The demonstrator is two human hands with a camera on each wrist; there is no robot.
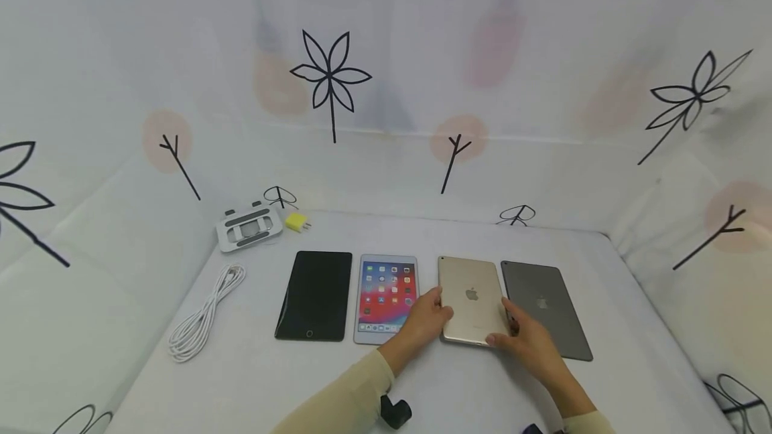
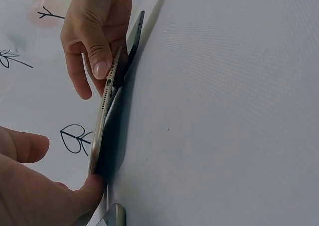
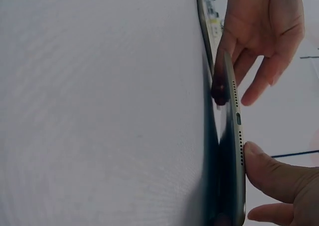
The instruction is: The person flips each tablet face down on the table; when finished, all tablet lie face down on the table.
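The left hand [image 1: 423, 320] is pinching the nine o'clock edge of a gold tablet [image 1: 470, 280], while the right hand [image 1: 531, 340] is gripping near its four o'clock corner, thumb pressing on the back. The tablet is lying back-up, its six o'clock edge standing off the bench [image 1: 241, 387]. Even pressure from both sides would probably be keeping it level, with fingertips staying clear of the grey tablet [image 1: 551, 293] at three o'clock and the lit white tablet [image 1: 386, 280] at nine. A black tablet [image 1: 316, 293] is resting beyond the white one, a coiled cable [image 1: 202, 327] farther out; a grey-white stand [image 1: 248, 226] and yellow plug [image 1: 296, 222] are sitting toward ten o'clock. The gold tablet's front is facing down, mostly hidden; the fingers beneath are escaping clear view. The left hand is covering the white tablet's five o'clock corner, and the frame is cutting off both forearms.
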